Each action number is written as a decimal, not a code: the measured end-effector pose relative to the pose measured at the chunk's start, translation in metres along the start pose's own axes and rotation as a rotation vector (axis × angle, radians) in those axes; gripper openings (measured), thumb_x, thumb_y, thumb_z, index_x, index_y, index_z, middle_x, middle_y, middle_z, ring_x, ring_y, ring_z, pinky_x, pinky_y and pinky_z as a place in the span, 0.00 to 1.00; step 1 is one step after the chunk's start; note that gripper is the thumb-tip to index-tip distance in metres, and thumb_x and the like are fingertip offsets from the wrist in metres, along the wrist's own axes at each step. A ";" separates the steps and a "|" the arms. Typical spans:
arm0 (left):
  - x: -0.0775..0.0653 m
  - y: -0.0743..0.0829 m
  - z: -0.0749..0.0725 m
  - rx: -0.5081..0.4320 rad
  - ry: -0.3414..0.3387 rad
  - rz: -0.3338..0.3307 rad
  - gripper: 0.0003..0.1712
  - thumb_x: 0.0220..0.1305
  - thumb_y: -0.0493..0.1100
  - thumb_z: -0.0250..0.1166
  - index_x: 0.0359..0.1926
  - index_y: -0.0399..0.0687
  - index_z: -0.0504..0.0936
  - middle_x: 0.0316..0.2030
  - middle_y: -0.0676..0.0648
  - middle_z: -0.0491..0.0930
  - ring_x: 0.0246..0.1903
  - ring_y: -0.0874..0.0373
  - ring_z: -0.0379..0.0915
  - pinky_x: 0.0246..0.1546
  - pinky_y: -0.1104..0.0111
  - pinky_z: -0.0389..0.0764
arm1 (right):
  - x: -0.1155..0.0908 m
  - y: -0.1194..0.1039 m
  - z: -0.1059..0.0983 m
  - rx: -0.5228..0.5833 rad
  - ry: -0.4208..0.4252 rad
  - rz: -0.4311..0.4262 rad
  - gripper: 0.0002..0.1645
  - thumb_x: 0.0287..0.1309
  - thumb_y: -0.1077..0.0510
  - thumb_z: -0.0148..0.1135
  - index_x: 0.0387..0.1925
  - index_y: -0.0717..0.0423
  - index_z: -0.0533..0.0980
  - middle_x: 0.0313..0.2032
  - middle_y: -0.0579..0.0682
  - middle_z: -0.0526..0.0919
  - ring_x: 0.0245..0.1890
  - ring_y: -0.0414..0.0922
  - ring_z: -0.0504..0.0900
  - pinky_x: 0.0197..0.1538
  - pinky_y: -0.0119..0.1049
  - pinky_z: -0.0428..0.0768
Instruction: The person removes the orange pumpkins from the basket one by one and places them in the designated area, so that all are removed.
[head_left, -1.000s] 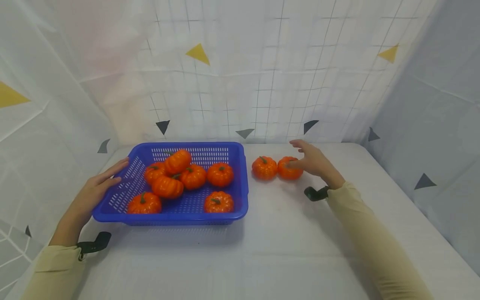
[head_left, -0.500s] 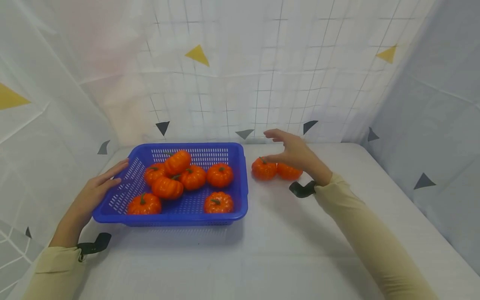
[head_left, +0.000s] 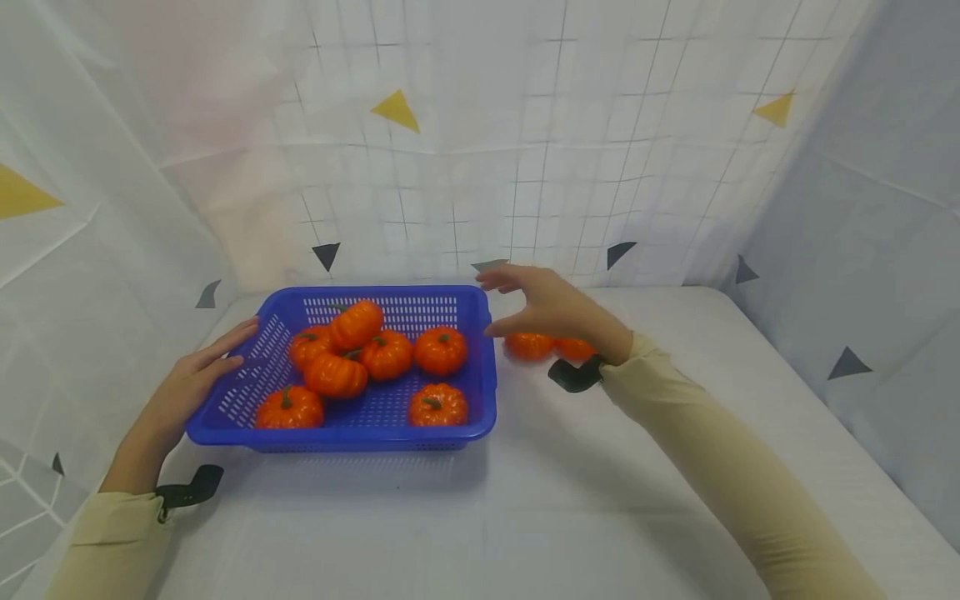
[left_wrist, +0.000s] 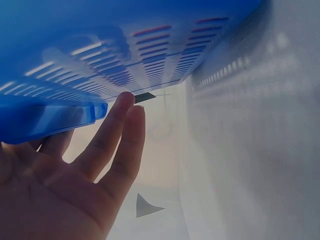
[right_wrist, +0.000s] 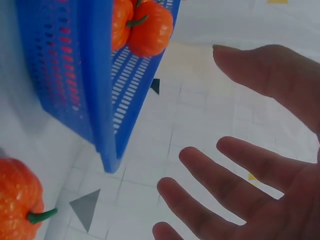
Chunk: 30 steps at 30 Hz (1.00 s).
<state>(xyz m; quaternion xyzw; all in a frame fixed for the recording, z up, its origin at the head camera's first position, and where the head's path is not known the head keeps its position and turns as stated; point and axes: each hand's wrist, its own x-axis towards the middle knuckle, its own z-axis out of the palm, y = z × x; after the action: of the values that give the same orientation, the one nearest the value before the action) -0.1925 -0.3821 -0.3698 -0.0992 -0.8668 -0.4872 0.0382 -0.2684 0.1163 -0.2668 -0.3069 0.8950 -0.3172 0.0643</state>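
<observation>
Right grip (head_left: 549,305), spread, hangs just beside the blue basket (head_left: 339,436), whose opposite side touches the spread left grip (head_left: 184,385).

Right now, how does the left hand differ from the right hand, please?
The left hand touches one end of the blue basket; the right hand is in the air near the other end.
In the head view, the right hand partly hides two pumpkins; the left hand hides none.
Both come from beige sleeves.
</observation>
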 end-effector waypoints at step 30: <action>-0.002 0.002 0.001 -0.013 -0.014 0.001 0.31 0.84 0.53 0.49 0.82 0.57 0.59 0.82 0.49 0.47 0.80 0.39 0.33 0.68 0.27 0.35 | 0.045 -0.055 0.060 -0.047 -0.484 -0.182 0.39 0.58 0.56 0.78 0.70 0.52 0.74 0.66 0.51 0.77 0.66 0.52 0.73 0.65 0.41 0.73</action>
<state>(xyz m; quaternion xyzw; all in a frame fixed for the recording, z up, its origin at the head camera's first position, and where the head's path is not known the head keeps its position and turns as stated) -0.1904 -0.3810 -0.3690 -0.1035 -0.8637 -0.4921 0.0320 -0.2579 0.0247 -0.2770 -0.4545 0.8294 -0.2182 0.2408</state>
